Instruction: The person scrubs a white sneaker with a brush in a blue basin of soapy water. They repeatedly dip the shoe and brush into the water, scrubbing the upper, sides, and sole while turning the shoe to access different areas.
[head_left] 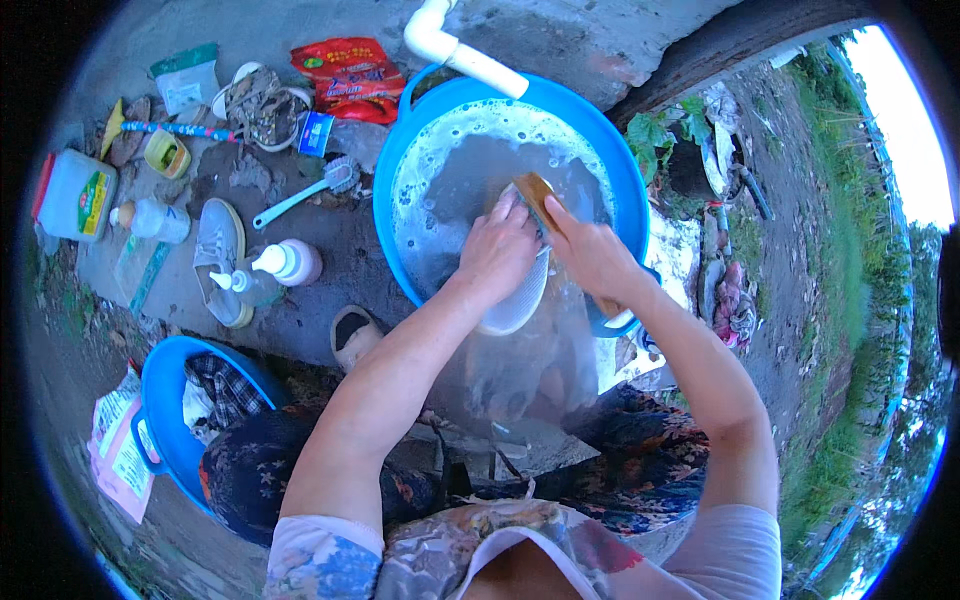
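Note:
Over a large blue basin (385, 195) of sudsy water, my left hand (498, 250) grips a pale shoe (520, 302), its light sole tilted up toward me. Part of the shoe is hidden behind my fingers. My right hand (598, 258) is closed round a wooden scrubbing brush (536, 196), whose head rests against the far end of the shoe beside my left fingertips. The brush's handle shows again below my right palm. Another pale grey shoe (218, 262) lies on the ground to the left of the basin.
A white pipe (455, 52) hangs over the basin's far rim. At left are a pump bottle (292, 262), a blue-handled brush (300, 195), a red packet (348, 80) and a clear plastic tub (78, 198). A second blue basin (180, 400) with cloth stands near my left knee.

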